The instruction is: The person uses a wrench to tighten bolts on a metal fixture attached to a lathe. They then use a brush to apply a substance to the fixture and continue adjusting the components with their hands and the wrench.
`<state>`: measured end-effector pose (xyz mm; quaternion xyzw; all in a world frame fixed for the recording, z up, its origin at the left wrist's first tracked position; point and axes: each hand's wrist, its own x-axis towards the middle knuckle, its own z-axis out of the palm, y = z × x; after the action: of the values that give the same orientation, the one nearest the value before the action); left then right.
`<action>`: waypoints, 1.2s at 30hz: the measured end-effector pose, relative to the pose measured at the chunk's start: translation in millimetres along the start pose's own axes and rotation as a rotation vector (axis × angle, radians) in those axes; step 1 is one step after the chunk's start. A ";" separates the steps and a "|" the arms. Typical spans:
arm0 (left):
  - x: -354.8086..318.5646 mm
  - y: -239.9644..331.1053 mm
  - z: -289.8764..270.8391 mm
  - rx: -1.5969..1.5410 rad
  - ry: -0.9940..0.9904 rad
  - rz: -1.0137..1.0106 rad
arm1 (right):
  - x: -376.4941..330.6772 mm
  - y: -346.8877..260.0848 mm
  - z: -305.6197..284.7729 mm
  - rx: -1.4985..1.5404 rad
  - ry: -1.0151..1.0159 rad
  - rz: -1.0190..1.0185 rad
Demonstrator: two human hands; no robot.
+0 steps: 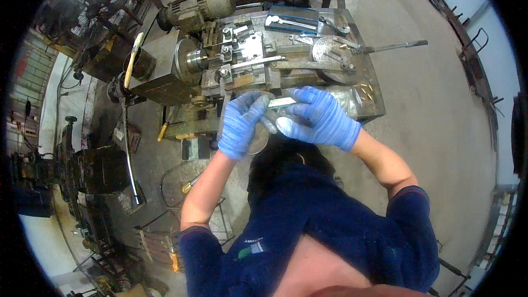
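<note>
A small flat metal piece (282, 102) is pinched between the fingertips of the left hand (240, 124) and those of the right hand (319, 118), both blue-gloved. Just beyond the fingers a worn lathe (258, 55) is seen, with wrenches (289, 21) lying on top.

1. The metal strip (281, 102) is partly hidden by the left hand (241, 124) and right hand (319, 118).
2. Beyond the strip, small brass bits (366, 92) on the lathe (286, 55) are too small to tell.
</note>
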<state>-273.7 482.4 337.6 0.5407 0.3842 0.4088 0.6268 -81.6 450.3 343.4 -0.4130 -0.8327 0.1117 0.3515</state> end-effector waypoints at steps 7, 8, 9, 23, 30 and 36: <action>5.9 -17.8 -3.5 0.082 0.127 0.126 | -5.0 16.4 1.3 0.947 -0.030 0.665; 7.1 -16.8 -2.8 0.087 0.120 0.107 | -6.1 19.1 4.8 0.927 0.011 0.665; 7.8 -15.5 -1.9 0.092 0.113 0.089 | -5.9 20.7 6.1 0.907 0.052 0.664; 54.0 8.9 -2.6 0.056 0.134 0.009 | 53.6 70.7 -17.8 0.938 -0.181 0.723; 114.2 25.7 -54.0 0.353 0.156 0.033 | 95.1 142.2 1.4 0.911 -0.118 0.354; 173.6 38.9 -116.1 1.458 0.147 0.192 | 146.8 212.1 61.6 0.459 -0.178 0.679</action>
<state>-320.4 689.0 355.4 0.8224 0.5504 0.1379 0.0422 -54.6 703.7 269.9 -0.5637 -0.6299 0.4392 0.3043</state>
